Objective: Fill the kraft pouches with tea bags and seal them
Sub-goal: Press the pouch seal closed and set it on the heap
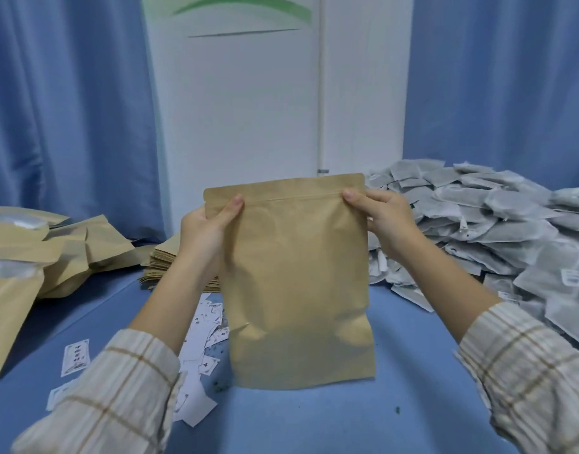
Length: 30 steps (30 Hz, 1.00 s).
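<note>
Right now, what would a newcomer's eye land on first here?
First the brown paper pouch, held upright in the middle, its top corners pinched by the left hand and right hand. Next the big grey heap of tea bags at right, then the filled pouches lying at left.

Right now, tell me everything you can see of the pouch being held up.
The pouch is plain brown kraft paper, tall and flat-topped with rounded corners, a zip line running just below its top edge. It stands upright, bottom on the blue table, slightly bulged low down. The left hand and right hand pinch its upper corners at the zip line.
</note>
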Motion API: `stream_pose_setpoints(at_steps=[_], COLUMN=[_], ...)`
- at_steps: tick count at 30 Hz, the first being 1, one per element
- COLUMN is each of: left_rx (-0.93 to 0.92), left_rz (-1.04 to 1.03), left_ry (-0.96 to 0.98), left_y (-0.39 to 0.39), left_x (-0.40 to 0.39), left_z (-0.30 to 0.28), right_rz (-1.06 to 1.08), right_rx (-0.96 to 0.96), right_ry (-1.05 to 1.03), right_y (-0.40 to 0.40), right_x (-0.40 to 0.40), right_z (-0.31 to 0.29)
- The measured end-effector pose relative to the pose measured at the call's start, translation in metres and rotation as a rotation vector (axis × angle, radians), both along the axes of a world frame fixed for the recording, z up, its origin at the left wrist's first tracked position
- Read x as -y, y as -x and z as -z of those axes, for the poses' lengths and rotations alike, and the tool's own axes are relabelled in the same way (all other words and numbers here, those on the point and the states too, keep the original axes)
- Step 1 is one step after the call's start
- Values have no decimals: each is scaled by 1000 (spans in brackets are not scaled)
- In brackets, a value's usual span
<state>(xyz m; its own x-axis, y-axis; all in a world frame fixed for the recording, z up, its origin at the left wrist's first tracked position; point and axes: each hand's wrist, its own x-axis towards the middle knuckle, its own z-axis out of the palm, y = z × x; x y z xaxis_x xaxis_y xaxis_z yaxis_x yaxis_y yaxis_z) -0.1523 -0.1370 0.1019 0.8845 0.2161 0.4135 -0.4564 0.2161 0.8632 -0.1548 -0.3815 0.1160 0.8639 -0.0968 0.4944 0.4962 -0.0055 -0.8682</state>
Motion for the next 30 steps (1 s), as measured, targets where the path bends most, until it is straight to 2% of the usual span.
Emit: stream_pose_setpoints(at_steps=[4,15,18,21,22,24,25,26,30], left_rx=[-35,-168,-133,-33,-10,24,44,59,53], left_rz=[-28,-5,44,0,-35,-94,-102,-100,16], left_ry=[-38,-35,-68,-167,-210,-277,-289,-293,-212], left_y=[-9,-34,-37,-40,-42,-44,-44,-43,-36], left_x=[8,25,31,34,36,43,48,54,65], left_z=[-9,-6,3,7,7,6,5,3,2], right_rz=[101,206,231,329,443,668,721,737,839], right_rx=[0,-60,-23,-63,1,344,515,603,589], right_ry=[-79,-224,-26,327,455,679,739,805,1005], right_y=[0,-18,-23,-26,-28,-26,-27,-29,-44], right_x=[5,18,25,34,32,10,-7,-26,-68], right_z=[1,10,15,6,1,-12,-17,-21,-31])
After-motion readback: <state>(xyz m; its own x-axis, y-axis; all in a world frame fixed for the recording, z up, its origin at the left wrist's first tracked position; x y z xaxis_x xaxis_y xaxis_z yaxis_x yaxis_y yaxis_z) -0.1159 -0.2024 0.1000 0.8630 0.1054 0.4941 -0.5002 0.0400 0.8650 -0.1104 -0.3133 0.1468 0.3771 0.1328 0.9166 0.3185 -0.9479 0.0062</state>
